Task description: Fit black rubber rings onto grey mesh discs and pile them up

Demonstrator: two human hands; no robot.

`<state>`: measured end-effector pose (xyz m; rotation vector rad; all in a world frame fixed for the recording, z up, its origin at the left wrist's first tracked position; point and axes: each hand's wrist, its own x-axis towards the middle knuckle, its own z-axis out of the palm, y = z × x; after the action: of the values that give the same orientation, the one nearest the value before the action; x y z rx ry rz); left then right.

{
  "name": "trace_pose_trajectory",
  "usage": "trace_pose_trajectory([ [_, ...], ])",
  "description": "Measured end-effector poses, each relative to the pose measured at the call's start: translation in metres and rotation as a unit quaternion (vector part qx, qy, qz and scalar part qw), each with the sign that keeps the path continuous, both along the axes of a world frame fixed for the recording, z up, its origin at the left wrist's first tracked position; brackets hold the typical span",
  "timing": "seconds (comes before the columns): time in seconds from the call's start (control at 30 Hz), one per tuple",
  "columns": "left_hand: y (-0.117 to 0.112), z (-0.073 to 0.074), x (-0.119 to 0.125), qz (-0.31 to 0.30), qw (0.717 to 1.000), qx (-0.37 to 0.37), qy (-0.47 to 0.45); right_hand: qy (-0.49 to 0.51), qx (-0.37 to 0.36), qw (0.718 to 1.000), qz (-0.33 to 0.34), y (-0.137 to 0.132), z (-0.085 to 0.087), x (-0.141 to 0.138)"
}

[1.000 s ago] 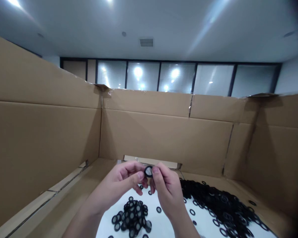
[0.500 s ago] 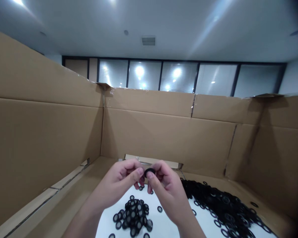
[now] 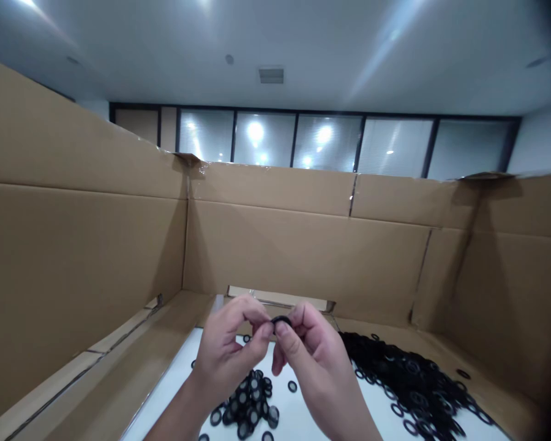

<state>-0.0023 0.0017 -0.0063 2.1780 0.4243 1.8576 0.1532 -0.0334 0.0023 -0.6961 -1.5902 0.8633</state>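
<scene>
A small black ring is held up between my two hands, above the white board. My left hand pinches its left edge between thumb and fingertips. From the other side my right hand grips it, thumb against its near face. Fingertips cover part of the ring, so I cannot tell whether its middle is filled. Below and behind my left forearm lies a heap of black rings with pale grey centres. To the right spreads a large pile of open black rings.
Tall cardboard walls enclose the space at the back and both sides. A white board covers part of the floor. One stray ring lies between the heaps, another on cardboard at the right. A cardboard strip lies at the back.
My left hand has turned more upright, and its fingers now pinch the ring's left edge. The ring stays between both hands, slightly further right. The camera view has shifted a little.
</scene>
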Motion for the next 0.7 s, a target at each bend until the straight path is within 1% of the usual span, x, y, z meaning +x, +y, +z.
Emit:
trace_pose_trajectory([
  [0.13,-0.001,-0.005,0.005,0.019,0.999,0.026,-0.029,0.015,-0.017,1.0,0.0,-0.006,0.004,-0.003],
  [0.23,-0.003,-0.005,0.004,0.032,0.997,0.059,-0.036,0.029,-0.031,0.999,0.009,-0.01,0.007,-0.003],
  [0.33,-0.006,-0.002,0.002,0.057,0.994,0.095,-0.023,0.047,-0.035,0.998,0.022,-0.011,0.007,-0.003],
  [0.4,-0.009,0.0,0.001,0.059,0.994,0.087,-0.007,0.062,-0.031,0.997,0.029,-0.009,0.006,-0.004],
  [0.43,-0.01,0.001,0.002,0.043,0.997,0.058,-0.002,0.074,-0.029,0.996,0.03,-0.008,0.005,-0.005],
  [0.47,-0.011,0.002,0.004,0.01,1.0,0.009,-0.001,0.088,-0.027,0.995,0.03,-0.006,0.003,-0.007],
  [0.5,-0.011,0.002,0.006,-0.036,0.998,-0.055,-0.007,0.103,-0.026,0.994,0.029,-0.004,0.002,-0.009],
  [0.57,-0.011,0.004,0.008,-0.136,0.974,-0.18,-0.033,0.127,-0.023,0.991,0.03,0.0,-0.001,-0.012],
  [0.6,-0.011,0.004,0.009,-0.173,0.958,-0.223,-0.048,0.125,-0.018,0.992,0.028,0.002,-0.002,-0.013],
  [0.63,-0.011,0.006,0.008,-0.194,0.946,-0.253,-0.054,0.108,-0.008,0.994,0.022,0.004,-0.002,-0.013],
  [0.67,-0.01,0.007,0.006,-0.2,0.94,-0.271,-0.049,0.076,0.01,0.997,0.01,0.005,-0.003,-0.011],
  [0.7,-0.01,0.009,0.002,-0.19,0.94,-0.283,-0.034,0.033,0.033,0.999,-0.01,0.007,-0.002,-0.008],
])
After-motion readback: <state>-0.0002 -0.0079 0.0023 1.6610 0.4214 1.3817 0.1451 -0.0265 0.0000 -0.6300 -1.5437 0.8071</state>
